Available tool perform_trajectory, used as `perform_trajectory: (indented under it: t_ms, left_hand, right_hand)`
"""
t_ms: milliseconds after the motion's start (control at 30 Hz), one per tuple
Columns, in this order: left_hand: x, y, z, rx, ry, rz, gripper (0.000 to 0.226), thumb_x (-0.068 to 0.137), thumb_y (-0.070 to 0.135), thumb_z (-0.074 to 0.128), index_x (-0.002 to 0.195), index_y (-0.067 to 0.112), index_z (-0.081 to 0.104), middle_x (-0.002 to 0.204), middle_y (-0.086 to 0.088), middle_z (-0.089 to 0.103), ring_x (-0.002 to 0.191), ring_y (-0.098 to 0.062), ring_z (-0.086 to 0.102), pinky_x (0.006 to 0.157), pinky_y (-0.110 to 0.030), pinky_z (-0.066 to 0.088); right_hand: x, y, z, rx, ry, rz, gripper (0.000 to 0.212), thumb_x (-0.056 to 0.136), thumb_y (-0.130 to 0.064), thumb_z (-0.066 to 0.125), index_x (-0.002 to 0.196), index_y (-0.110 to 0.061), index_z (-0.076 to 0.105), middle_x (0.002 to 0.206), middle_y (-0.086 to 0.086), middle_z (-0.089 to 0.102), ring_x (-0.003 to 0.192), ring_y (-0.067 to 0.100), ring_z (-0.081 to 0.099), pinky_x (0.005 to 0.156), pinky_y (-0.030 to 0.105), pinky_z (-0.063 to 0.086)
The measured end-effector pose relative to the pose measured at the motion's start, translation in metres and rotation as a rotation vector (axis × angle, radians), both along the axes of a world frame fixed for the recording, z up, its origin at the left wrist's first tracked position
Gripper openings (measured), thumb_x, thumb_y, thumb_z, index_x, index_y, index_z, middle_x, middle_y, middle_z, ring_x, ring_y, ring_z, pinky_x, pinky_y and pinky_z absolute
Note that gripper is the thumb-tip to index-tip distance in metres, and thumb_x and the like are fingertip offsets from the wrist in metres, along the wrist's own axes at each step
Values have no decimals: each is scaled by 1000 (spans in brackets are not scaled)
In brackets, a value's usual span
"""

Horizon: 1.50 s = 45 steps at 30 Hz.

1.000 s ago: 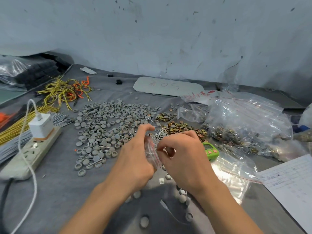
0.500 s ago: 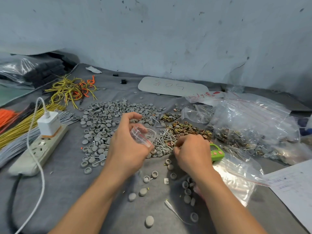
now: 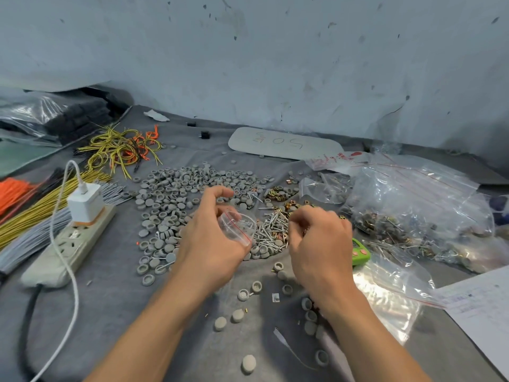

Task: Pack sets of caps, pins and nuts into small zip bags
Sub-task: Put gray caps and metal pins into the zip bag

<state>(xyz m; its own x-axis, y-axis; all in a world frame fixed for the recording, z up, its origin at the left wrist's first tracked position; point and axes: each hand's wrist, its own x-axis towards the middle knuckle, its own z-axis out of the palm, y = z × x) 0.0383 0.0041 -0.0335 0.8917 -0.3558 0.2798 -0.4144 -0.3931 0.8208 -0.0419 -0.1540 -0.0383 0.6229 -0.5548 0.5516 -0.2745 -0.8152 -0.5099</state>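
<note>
Bare grey cloth (image 3: 110, 312) leaves open passage near left, between the power strip (image 3: 80, 238) and the loose caps (image 3: 220, 323), while the far middle is crowded by the cap pile (image 3: 176, 194) and pins (image 3: 271, 230), and heaped plastic bags (image 3: 413, 210) block the right side.

Soft, cool, fairly bright light fell evenly from above, leaving only faint shadows beneath the forearms (image 3: 154, 326) on the worktop (image 3: 115, 312), strong glare on the bags (image 3: 385, 293) at right, slight blur on the right hand (image 3: 319, 244), and wide-angle bending toward the edges of the view.
</note>
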Motion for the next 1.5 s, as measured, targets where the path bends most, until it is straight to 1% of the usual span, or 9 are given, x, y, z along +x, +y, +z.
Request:
perform_trajectory:
  t_ms: [300,433,567,700,800,1000,1133,1300,1500]
  left_hand:
    - [-20,-21,-5,199,-68,-148,71,72,22,80,118,56,38,94,17,66,78,2,61,58,-13,43]
    - [-18,-21,-8,180,-14,-156,74,68,18,84,116,55,41,94,16,67,80,4,63,57,-15,47]
    - [-13,-18,-9,117,35,-85,73,70,24,90,120,50,42,95,23,63,83,20,56,62,-3,40]
    - [-14,-18,-11,114,150,-16,64,80,48,82,120,49,33,91,29,53,77,11,52,60,-11,29]
    - [-15,-21,-18,133,155,3,50,82,54,78,111,44,39,89,28,53,79,12,47,61,-14,28]
    - [-11,-21,-25,101,240,38,37,81,64,72,101,37,57,92,21,65,85,0,60,62,-25,37]
    - [-10,-23,-29,120,255,70,42,80,72,67,99,35,62,93,17,68,83,-5,61,61,-28,39]
    - [-13,-26,-30,172,220,85,40,79,67,72,89,33,54,86,18,60,78,0,54,58,-27,34]
    - [-14,-24,-26,158,222,40,35,81,54,80,99,36,56,91,22,63,82,5,56,61,-22,36]
  right_hand:
    - [-14,25,7,-463,-120,246,16,81,-14,85,72,-21,74,77,-11,71,81,21,59,90,33,34]
    - [-13,18,6,-266,-195,334,5,81,-18,85,79,-21,82,82,-11,76,81,18,59,89,32,33]
    - [-21,-13,9,-34,-173,123,12,85,-17,84,93,-27,83,85,-23,68,92,11,53,90,34,36]
    - [-29,-34,9,116,66,-3,17,91,-20,76,96,-35,83,85,-22,59,104,26,57,100,40,43]
    - [-33,-41,10,68,316,-22,20,93,-18,70,95,-33,83,90,-15,74,100,24,66,106,45,47]
    - [-37,-40,-1,-13,720,18,12,89,-30,66,94,-27,77,90,0,75,86,28,68,71,33,51]
    - [-29,-33,-3,-54,794,35,13,95,-26,62,102,-21,72,98,7,73,90,32,68,72,35,53]
    - [-25,-28,-4,31,765,41,15,99,-21,57,105,-24,71,102,3,73,93,29,68,81,37,58]
    - [-28,-37,-5,240,475,99,18,101,-26,62,87,-37,65,64,-18,60,47,-6,52,47,17,35]
